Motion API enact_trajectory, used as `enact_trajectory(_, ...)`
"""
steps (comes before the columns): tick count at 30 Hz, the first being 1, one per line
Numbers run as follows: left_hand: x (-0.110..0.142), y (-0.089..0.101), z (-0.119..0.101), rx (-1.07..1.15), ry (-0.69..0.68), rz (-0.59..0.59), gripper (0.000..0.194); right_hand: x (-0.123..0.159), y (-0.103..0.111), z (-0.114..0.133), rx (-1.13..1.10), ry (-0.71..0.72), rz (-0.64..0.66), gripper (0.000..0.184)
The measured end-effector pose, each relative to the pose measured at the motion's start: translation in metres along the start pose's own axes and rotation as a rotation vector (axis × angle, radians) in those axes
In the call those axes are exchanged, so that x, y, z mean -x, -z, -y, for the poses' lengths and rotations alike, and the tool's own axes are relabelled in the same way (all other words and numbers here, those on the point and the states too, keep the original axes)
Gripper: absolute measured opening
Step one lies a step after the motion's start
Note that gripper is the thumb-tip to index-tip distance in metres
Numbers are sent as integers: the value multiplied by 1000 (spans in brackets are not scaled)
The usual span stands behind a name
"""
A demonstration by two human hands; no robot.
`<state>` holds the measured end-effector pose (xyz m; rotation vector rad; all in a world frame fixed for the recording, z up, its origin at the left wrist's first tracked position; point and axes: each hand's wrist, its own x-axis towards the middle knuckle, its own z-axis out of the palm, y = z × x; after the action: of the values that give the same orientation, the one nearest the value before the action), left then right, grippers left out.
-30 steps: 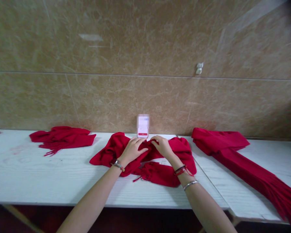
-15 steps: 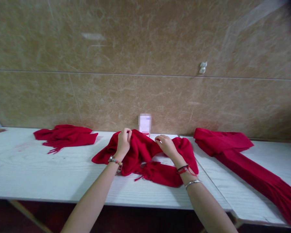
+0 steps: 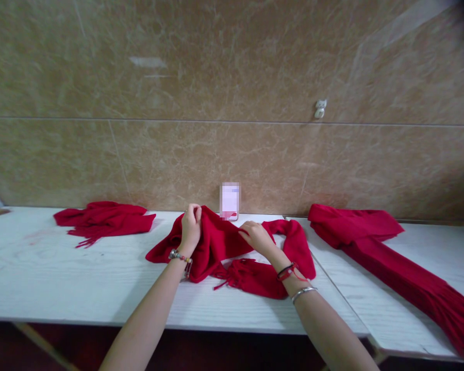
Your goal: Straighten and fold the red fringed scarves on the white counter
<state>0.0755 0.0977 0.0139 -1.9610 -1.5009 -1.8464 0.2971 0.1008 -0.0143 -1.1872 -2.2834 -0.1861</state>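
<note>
A crumpled red scarf (image 3: 220,239) with a fringed end lies on the white table in front of me, its right part curving round in a loop. My left hand (image 3: 192,224) is closed on a raised fold near its left side. Fingers bent, my right hand (image 3: 255,234) pinches the scarf's edge to the right of the middle. Between the two hands the cloth is drawn out fairly flat. The fingertips of both hands are partly hidden by the hands themselves and the cloth.
Another red scarf (image 3: 108,219) lies bunched at the left. A long, folded red scarf (image 3: 386,257) stretches to the right front edge. A phone (image 3: 230,201) with a blurred screen leans on the brown marbled wall (image 3: 178,154). The white table (image 3: 62,283) has a seam at right.
My left hand has moved slightly left with its fold. My right hand has shifted left and down onto the scarf's edge, and the cloth between the hands is smoother.
</note>
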Motion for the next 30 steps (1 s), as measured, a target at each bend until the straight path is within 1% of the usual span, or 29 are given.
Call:
enact_trajectory(4,-11,9,21,-23,129,-169,10,-1,10,-15,-34,-221,-71,18)
enact_trajectory(6,-17,13,30,-49,203,-224,7,-1,15,-18,-64,-269,-99,21)
enact_trajectory(7,-19,14,32,-72,218,-249,5,-1,16,-17,-86,-274,-111,22)
enact_trajectory(8,-20,16,31,-99,204,-278,3,-1,18,-16,-113,-267,-120,23)
enact_trajectory(9,-20,16,28,-122,153,-307,1,-2,18,-13,-145,-252,-127,24)
enact_trajectory(10,-19,16,22,-131,66,-321,4,-2,19,-10,-179,-233,-130,25)
enact_trajectory(11,-15,15,14,-121,-46,-299,8,-2,19,-7,-212,-212,-130,27)
enact_trajectory(12,-10,12,5,-95,-173,-235,12,-3,19,-3,-242,-193,-129,28)
enact_trajectory(13,-4,8,-5,-54,-295,-109,16,-3,19,0,-266,-177,-127,29)
enact_trajectory(15,11,-2,-21,-21,-481,255,23,-3,19,4,-295,-149,-121,30)
enact_trajectory(16,18,-8,-26,-39,-531,399,27,-3,19,5,-301,-139,-119,30)
enact_trajectory(17,24,-14,-28,-62,-554,512,31,-3,19,5,-302,-132,-119,29)
enact_trajectory(18,29,-19,-28,-87,-550,583,32,-3,19,4,-300,-127,-119,28)
enact_trajectory(19,31,-23,-26,-106,-524,616,29,-3,19,3,-295,-124,-118,27)
enact_trajectory(20,32,-25,-23,-113,-481,619,23,-3,19,2,-289,-123,-116,26)
enact_trajectory(22,29,-25,-16,-93,-364,568,13,-3,19,0,-276,-130,-115,23)
enact_trajectory(24,24,-21,-13,-40,-273,522,16,-3,19,-2,-266,-152,-128,19)
enact_trajectory(25,23,-20,-13,-14,-258,515,16,-3,19,-3,-262,-166,-139,17)
enact_trajectory(27,23,-18,-17,3,-294,544,15,-3,19,-3,-257,-184,-160,12)
enact_trajectory(30,31,-23,-24,-62,-380,596,27,-2,20,-1,-258,-186,-157,9)
